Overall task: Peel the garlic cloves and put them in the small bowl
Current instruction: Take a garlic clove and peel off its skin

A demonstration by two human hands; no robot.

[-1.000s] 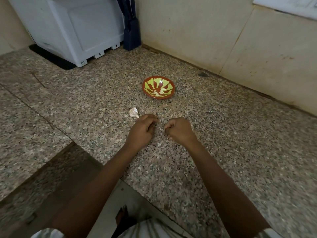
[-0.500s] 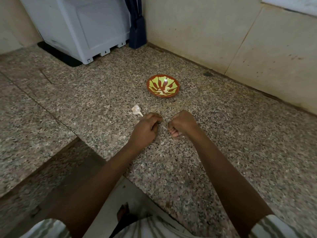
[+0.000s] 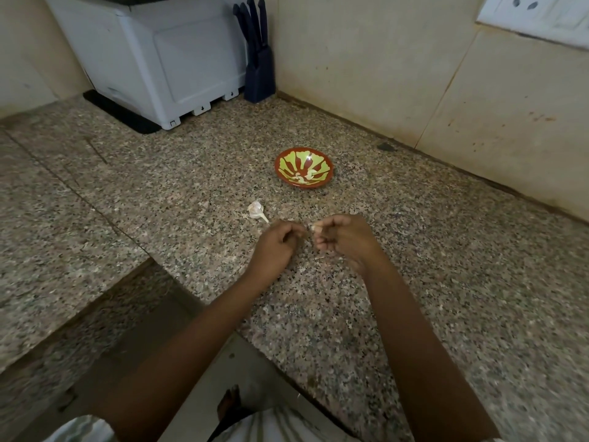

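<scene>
Head view: right hand (image 3: 345,242) pinches clove (image 3: 316,227) (left hand (image 3: 274,248) curled); 1 bowl (image 3: 329,176) beyond.

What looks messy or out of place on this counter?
Little stands out. A scrap of garlic skin lies on the counter close by the right hand, which pinches a garlic clove, and a dark smudge marks the counter near the wall. The small bowl sits upright, nothing spilled.

No legible text or labels
</scene>
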